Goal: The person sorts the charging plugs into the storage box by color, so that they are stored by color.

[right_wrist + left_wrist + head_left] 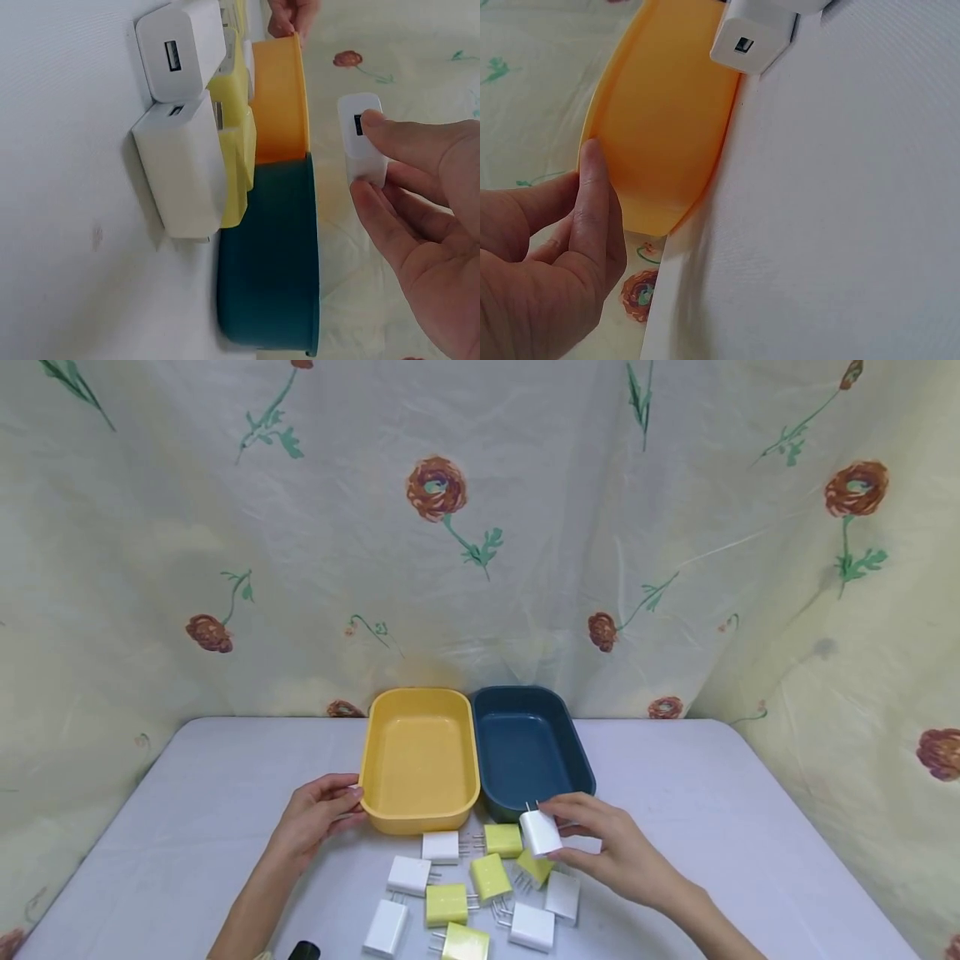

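My right hand pinches a white USB wall charger between thumb and fingers, its prongs pointing up and its USB port facing the thumb in the right wrist view. It is held over the near edge of the dark blue bin. My left hand touches the left side of the yellow bin with extended fingers, the tips right at the rim in the left wrist view. On the table in front of the bins lie several yellow chargers and several white chargers, loosely mixed.
The two bins stand side by side at the back edge of the white table. A flowered curtain hangs behind and around the table. A small black object shows at the front edge of the head view.
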Motion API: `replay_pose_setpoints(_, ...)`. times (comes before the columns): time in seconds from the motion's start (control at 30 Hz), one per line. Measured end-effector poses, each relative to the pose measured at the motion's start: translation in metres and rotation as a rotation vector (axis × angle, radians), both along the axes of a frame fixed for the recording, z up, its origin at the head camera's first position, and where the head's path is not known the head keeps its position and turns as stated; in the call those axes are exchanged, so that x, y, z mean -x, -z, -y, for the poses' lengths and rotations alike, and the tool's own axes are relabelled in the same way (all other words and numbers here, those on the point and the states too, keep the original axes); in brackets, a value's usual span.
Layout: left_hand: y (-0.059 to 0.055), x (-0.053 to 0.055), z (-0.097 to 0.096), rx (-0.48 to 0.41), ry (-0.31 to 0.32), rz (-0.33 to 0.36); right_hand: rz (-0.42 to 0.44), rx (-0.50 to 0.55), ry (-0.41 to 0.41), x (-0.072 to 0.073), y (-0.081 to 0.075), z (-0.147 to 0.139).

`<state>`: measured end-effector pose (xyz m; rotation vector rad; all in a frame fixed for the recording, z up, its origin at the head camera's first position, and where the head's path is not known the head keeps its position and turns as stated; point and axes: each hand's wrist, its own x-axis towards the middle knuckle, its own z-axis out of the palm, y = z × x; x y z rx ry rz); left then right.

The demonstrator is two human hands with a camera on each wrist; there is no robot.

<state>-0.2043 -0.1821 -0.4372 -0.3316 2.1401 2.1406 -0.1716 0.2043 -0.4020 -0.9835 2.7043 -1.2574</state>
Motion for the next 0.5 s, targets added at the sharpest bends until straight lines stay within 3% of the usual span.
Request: replay_pose_setpoints(0.5, 0.001, 0.001, 0.0, 0.002, -0.012, 0.007, 0.025, 0.029, -0.041, 0.009, -0.007, 0.028)
